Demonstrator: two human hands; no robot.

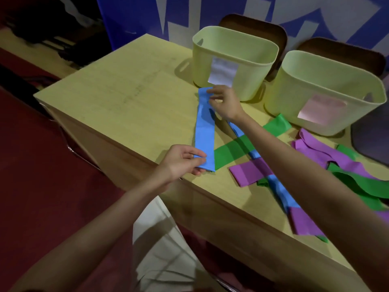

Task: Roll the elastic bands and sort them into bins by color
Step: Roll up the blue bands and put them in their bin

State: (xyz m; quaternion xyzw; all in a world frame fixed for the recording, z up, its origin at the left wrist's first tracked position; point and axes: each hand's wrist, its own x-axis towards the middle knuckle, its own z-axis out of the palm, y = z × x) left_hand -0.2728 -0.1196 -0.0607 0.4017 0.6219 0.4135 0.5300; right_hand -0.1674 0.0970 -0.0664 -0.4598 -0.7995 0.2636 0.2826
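Tabletop point(126, 98): blue band point(205, 131) stretched between both hands

Meeting room: table point(130, 98), printed banner point(147, 15)

No text can be read anywhere. The nearer left bin point(235, 57) carries a white paper label point(223, 73) on its front wall, and the right bin point(328, 91) carries a pale pink label point(322, 109); both look blank or too blurred to read. The blue backdrop point(210, 13) behind bears large white shapes, possibly parts of letters, but illegible.
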